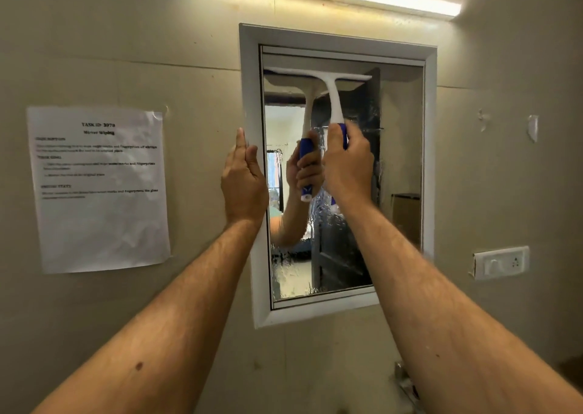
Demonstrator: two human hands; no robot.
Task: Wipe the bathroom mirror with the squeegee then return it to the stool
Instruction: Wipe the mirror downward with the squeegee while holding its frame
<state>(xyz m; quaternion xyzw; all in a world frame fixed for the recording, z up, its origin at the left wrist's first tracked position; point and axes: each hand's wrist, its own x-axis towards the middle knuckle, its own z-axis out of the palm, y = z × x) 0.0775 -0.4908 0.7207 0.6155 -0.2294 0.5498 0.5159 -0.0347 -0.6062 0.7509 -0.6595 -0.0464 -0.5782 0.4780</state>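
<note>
Squeegee (318, 77) blade on mirror (400, 148) top; right hand (347, 164) grips handle (left hand (243, 177) flat on frame).

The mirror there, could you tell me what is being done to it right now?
A person is wiping the mirror with a squeegee. The right hand grips its blue handle, with the blade near the top of the glass. The left hand rests on the left side of the frame. Water streaks show on the lower glass.
</note>
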